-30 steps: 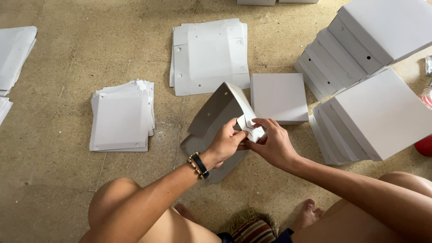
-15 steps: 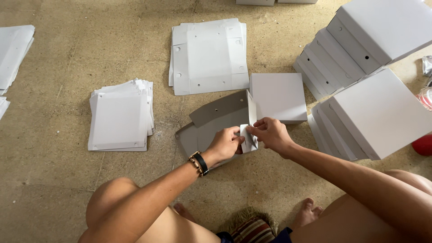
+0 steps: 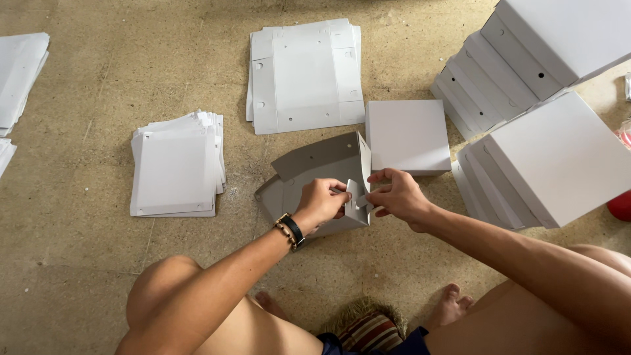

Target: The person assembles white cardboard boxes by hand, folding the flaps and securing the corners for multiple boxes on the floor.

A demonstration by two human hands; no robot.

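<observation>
A partly folded cardboard box blank (image 3: pixel 315 172), grey inside and white outside, lies on the floor in front of me. My left hand (image 3: pixel 322 202), with a dark bracelet on the wrist, pinches a small white flap at the blank's right side. My right hand (image 3: pixel 397 195) grips the same side wall and flap from the right. Both hands meet at that raised side panel. A finished square white box (image 3: pixel 407 136) sits just behind my right hand.
A stack of flat white blanks (image 3: pixel 305 73) lies further back, and a smaller stack (image 3: pixel 176 164) at the left. Rows of finished white boxes (image 3: pixel 545 98) lean at the right. More white sheets (image 3: pixel 20 72) at the far left. A red object (image 3: pixel 620 205) at the right edge.
The blank was lowered from a raised, tilted pose to rest flatter on the floor. Both hands moved down with it and now pinch the side flap.
</observation>
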